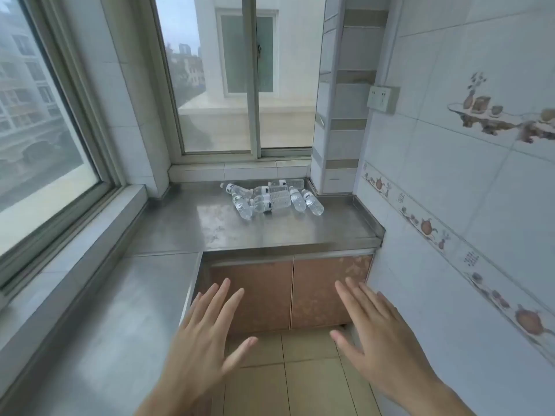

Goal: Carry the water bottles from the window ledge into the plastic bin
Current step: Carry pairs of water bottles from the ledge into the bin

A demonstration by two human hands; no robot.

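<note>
The clear plastic water bottles [271,197] all lie in a heap near the far right corner of the steel desk [210,226] below the window. Left hand [199,343] and right hand [378,334] hover spread, holding nothing, well short of them. No plastic bin shows; seemingly nothing is carried yet.

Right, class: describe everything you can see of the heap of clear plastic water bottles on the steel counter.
The heap of clear plastic water bottles lies at the far end of the steel counter, below the sliding window. They are small, transparent, with white caps and white-and-dark labels. All lie on their sides, several crossing or touching, two at the right more nearly parallel. Their fill level cannot be told. Neither hand touches them.
</note>
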